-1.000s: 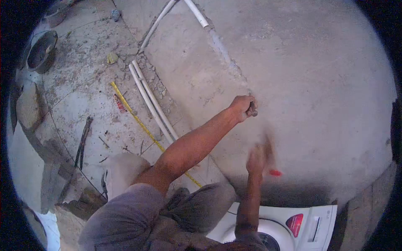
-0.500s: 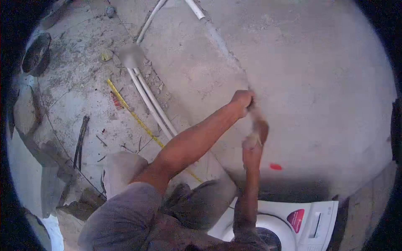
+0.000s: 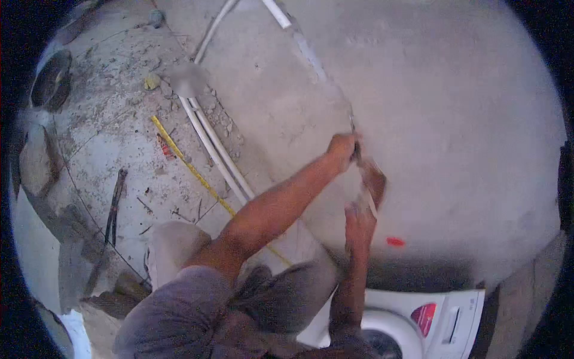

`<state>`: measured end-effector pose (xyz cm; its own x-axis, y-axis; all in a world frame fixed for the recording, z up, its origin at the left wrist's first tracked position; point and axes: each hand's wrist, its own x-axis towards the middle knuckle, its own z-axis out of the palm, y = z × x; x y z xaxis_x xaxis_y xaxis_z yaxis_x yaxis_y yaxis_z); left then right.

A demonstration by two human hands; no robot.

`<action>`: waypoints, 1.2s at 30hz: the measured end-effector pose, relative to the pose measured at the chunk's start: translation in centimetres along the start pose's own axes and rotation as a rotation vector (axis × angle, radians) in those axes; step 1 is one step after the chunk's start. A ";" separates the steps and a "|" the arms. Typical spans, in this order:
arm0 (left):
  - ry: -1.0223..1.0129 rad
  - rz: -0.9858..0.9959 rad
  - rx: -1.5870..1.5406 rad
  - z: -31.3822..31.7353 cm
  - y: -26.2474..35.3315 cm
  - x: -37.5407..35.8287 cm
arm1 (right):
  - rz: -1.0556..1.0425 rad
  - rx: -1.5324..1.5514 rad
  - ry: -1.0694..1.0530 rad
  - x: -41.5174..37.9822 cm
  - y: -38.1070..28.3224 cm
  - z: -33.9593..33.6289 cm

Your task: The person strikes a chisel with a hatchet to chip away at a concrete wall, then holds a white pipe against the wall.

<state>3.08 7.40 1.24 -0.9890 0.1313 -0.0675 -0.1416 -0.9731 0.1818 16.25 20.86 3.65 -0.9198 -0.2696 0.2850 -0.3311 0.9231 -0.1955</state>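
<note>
My left hand (image 3: 344, 151) is closed around a thin dark chisel (image 3: 353, 122), its tip at the lower end of a narrow groove (image 3: 311, 57) in the grey wall. Below it, my right hand (image 3: 360, 226) is wrapped round the pale handle of a hammer (image 3: 375, 182). The brownish hammer head is blurred and lies close under the left fist. A white pipe (image 3: 276, 13) sits at the top end of the groove.
Two white pipes (image 3: 212, 143) and an extended yellow tape measure (image 3: 191, 167) lie on the left, among rubble. A dark basin (image 3: 52, 81) stands at far left. Beside my legs is a white washing machine (image 3: 439, 299). A red mark (image 3: 395, 242) shows on the wall.
My right hand has shifted slightly down, and the hammer head has swung a little to the right. My left hand stays nearly in place on the chisel.
</note>
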 end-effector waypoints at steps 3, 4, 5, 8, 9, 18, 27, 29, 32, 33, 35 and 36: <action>-0.061 0.004 0.051 -0.6 0.6 0.0 | -0.343 -0.412 0.373 -2.2 -0.4 -2.1; -0.057 0.006 0.014 -0.1 1.3 -0.4 | -0.410 -0.051 0.398 -2.3 -2.1 -3.3; -0.057 0.011 -0.028 0.3 1.5 -0.5 | -0.475 0.307 0.419 -2.2 -3.8 -4.8; -0.104 0.006 0.022 -0.9 0.6 1.2 | -0.437 0.008 0.485 -1.2 1.0 -2.9; -0.103 0.018 0.033 -0.8 1.0 1.0 | -0.400 -0.303 0.512 -0.9 4.2 -1.3; -0.012 0.248 0.580 -2.7 -1.0 0.3 | 0.119 0.522 0.184 0.0 1.0 3.1; 0.119 0.421 0.637 -2.1 -7.4 -2.4 | 0.246 0.718 0.260 -0.1 2.3 2.9; 0.121 0.395 0.632 -1.4 -7.1 -2.9 | 0.276 0.723 0.256 -0.1 2.4 2.9; 0.116 0.370 0.611 -1.2 -6.0 -2.7 | 0.229 0.704 0.237 -0.4 2.6 2.7; 0.102 0.357 0.595 -1.3 -5.7 -2.6 | 0.231 0.703 0.237 -0.5 2.6 2.9; 0.089 0.338 0.564 -1.3 -5.0 -2.3 | 0.217 0.741 0.297 -0.5 2.6 3.3; 0.074 0.321 0.535 -1.2 -4.6 -2.3 | 0.217 0.739 0.297 -0.4 2.8 3.5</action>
<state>6.10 11.34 -0.61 -0.9829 -0.1842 0.0075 0.1419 -0.7301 0.6685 15.00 22.59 -0.29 -0.9198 0.0732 0.3855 -0.3007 0.4997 -0.8123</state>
